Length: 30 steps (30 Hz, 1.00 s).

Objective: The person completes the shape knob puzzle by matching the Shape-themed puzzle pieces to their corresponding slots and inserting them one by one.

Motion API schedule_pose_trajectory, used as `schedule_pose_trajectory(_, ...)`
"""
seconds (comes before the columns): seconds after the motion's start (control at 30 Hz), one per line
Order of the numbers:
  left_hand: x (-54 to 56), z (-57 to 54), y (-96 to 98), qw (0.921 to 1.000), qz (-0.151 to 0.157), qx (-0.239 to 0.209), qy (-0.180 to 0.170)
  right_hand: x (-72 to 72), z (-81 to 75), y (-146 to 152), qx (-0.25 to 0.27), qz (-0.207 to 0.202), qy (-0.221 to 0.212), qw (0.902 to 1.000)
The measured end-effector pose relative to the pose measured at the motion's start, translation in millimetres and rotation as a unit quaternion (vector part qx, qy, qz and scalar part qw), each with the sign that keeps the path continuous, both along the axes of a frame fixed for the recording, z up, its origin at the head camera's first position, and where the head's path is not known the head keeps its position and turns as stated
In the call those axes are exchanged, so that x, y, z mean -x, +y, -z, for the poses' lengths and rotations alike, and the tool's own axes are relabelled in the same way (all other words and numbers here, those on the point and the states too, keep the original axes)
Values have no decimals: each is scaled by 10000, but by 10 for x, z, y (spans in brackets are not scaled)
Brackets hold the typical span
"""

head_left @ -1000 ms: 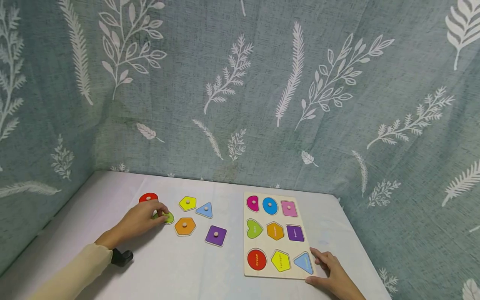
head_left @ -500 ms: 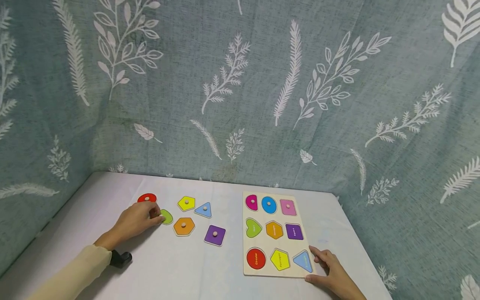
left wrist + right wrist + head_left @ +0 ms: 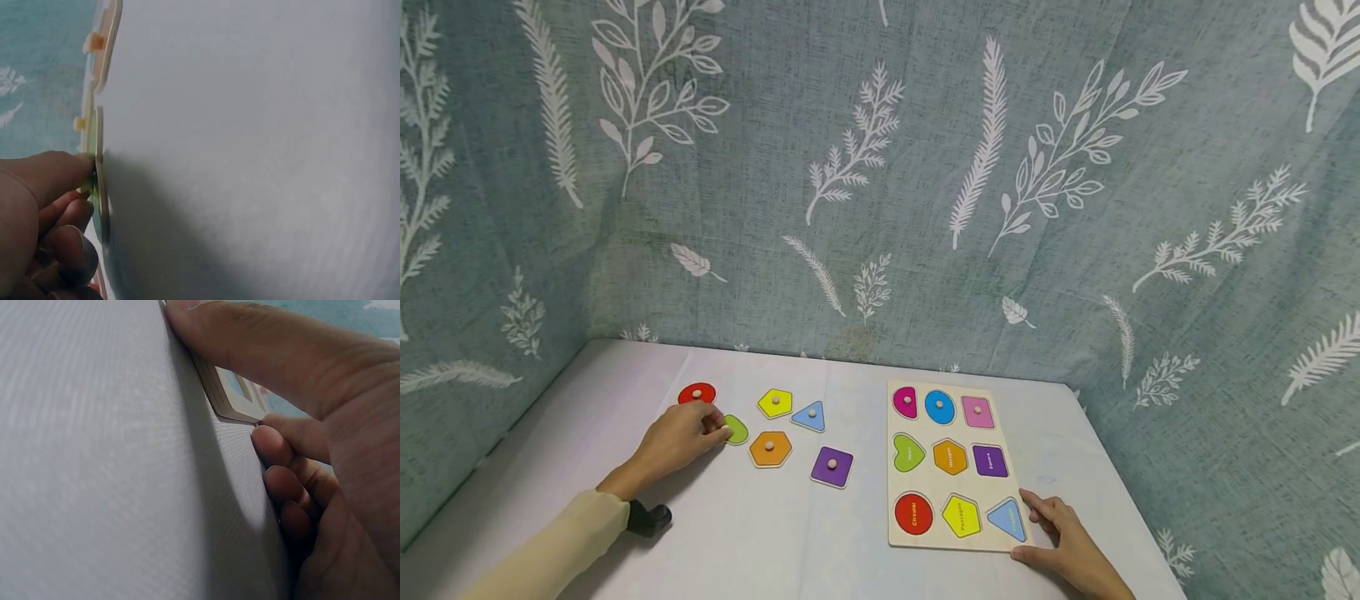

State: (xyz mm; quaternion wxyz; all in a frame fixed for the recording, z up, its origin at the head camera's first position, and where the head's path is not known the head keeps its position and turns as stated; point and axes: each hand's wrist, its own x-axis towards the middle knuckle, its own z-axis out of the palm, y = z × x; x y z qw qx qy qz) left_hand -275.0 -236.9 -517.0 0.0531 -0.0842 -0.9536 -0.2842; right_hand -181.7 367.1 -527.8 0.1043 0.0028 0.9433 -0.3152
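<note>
Toward the left, my left hand [image 3: 673, 437] pinches a green knobbed puzzle piece [image 3: 737, 429] between thumb and finger; its left part is hidden by the fingers. The left wrist view has that green piece [image 3: 100, 215] nearly edge-on, with the thumb at its knob. On the right lies a wooden shape puzzle board [image 3: 925, 483], and my right hand [image 3: 1070, 542] holds its near right corner, thumb on the near edge and forefinger on the right edge. The right wrist view gives the board's corner [image 3: 234, 403] between thumb and fingers.
Round the left hand lie a red piece [image 3: 697, 393], a yellow pentagon [image 3: 775, 408], a blue triangle [image 3: 808, 419], an orange hexagon [image 3: 760, 450] and a purple square [image 3: 842, 475]. Magenta, blue [image 3: 940, 417] and pink [image 3: 977, 421] knobbed pieces sit in the board's far row. A patterned cloth [image 3: 880, 183] hangs behind.
The left hand's fingers have shifted slightly left over the green piece and drawn in, so more of its right side shows. The right hand and the board stay put.
</note>
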Motion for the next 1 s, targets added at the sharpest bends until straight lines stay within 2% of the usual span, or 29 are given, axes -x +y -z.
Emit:
schedule_pose_trajectory(0.23,-9,26,-20,9992,-16,-387,-57,1,5,-8,-17,35,-3,10000)
schedule_pose_trajectory(0.37,-21,38,-22,9984,-162,-525,-165,1,8,-3,-26,-4,1,10000)
schedule_pose_trajectory(0.67,-26,66,22,9975,-471,-498,-172,16,0,2,-10,87,31,10000)
schedule_pose_trajectory(1.0,-53,42,22,9985,-287,-442,134,-4,6,31,158,-10,101,9998)
